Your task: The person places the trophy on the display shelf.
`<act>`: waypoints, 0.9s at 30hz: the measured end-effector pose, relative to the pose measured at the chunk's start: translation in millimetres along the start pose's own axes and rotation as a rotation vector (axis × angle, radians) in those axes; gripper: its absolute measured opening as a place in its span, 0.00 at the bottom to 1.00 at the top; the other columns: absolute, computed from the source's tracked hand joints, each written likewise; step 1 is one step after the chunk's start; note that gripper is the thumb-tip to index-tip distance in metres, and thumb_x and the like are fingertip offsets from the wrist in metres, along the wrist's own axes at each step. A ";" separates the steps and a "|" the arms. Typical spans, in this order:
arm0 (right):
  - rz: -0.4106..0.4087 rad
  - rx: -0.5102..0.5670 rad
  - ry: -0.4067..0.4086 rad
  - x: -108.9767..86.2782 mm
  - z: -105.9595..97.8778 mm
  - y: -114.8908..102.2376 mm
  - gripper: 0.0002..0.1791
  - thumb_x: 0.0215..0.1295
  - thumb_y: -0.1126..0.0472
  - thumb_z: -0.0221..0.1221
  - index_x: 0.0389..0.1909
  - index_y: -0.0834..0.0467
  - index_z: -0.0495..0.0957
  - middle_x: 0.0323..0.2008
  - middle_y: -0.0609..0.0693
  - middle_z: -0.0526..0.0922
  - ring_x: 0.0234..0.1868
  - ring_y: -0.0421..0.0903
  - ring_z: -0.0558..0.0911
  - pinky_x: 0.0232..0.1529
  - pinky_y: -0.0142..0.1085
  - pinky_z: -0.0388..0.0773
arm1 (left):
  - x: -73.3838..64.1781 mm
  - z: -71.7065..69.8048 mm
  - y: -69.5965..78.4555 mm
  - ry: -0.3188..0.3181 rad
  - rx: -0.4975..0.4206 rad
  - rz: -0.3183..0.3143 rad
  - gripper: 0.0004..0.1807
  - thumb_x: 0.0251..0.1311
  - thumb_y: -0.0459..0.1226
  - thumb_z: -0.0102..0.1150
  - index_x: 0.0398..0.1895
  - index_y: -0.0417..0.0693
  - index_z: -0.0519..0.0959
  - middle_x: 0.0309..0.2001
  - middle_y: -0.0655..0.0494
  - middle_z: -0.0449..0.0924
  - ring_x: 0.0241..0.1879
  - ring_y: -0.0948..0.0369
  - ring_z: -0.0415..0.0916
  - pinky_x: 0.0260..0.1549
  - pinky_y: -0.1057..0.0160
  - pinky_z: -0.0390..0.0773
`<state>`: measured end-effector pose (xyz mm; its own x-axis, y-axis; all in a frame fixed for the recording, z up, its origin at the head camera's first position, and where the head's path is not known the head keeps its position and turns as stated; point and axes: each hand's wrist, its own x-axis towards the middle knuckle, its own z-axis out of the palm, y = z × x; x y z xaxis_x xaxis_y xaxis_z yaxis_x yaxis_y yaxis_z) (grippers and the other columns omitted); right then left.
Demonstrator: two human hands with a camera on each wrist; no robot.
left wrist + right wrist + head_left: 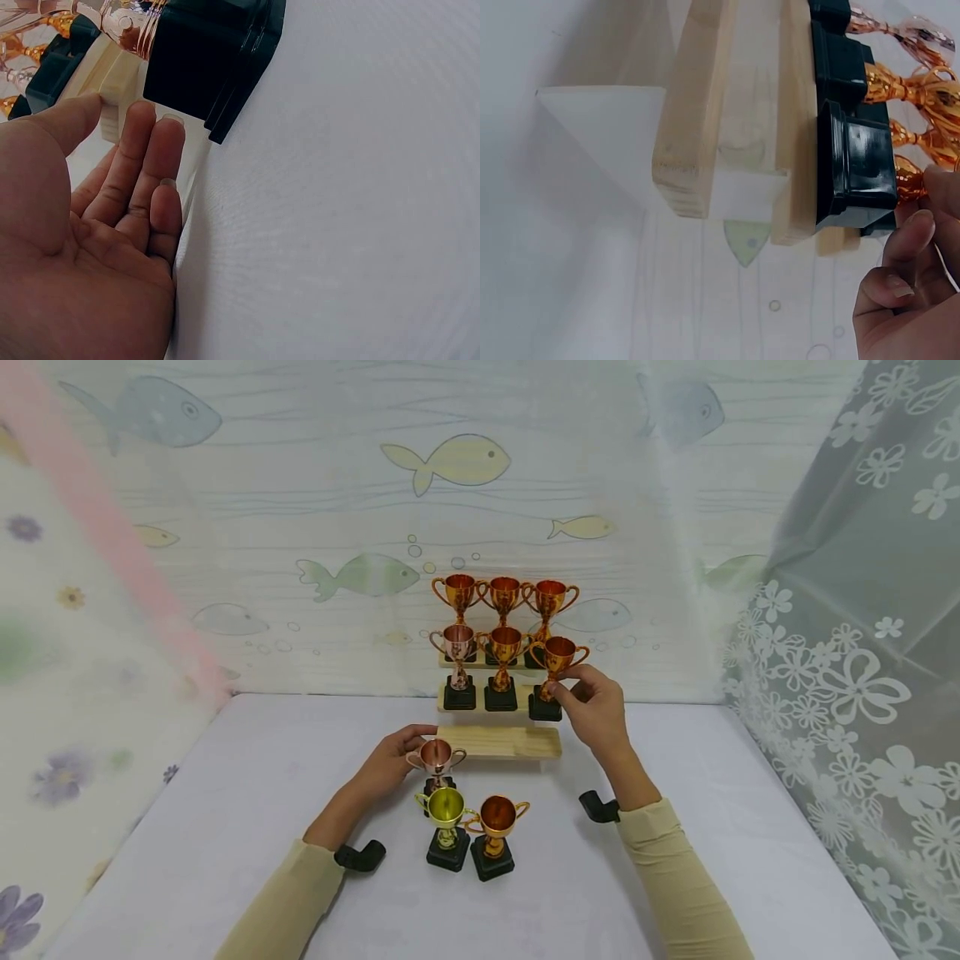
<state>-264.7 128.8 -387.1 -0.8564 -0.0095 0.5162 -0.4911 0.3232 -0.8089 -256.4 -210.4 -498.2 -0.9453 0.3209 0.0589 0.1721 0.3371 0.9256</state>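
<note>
My right hand pinches the stem of an orange-gold trophy cup at the right end of the middle step; in the right wrist view its black base sits at that step's edge. My left hand touches the left end of the wooden bottom step, thumb on the wood and the other fingers fairly straight, holding no cup. A rose-gold trophy stands on the table beside that hand. Nearer the front are a yellow-gold trophy and a copper-orange trophy.
Left of the pinched cup, the middle step holds a rose-gold trophy and an orange-gold trophy. Three orange-gold trophies, including the middle one, stand behind on the top step. White supports carry the wooden steps. A fish-patterned curtain hangs behind.
</note>
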 end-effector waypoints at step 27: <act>0.009 0.021 0.063 12.8 19.5 37.6 0.09 0.66 0.65 0.72 0.46 0.62 0.88 0.27 0.60 0.83 0.20 0.39 0.74 0.22 0.29 0.70 | -0.8 0.3 -0.3 -0.005 -0.001 0.005 0.28 0.70 0.30 0.60 0.73 0.44 0.74 0.45 0.49 0.85 0.45 0.57 0.76 0.50 0.57 0.68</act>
<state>-297.3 122.3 -416.3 -0.8494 0.0536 0.5251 -0.4871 0.3032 -0.8190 -255.6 -210.5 -498.6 -0.9429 0.3274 0.0617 0.1767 0.3344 0.9257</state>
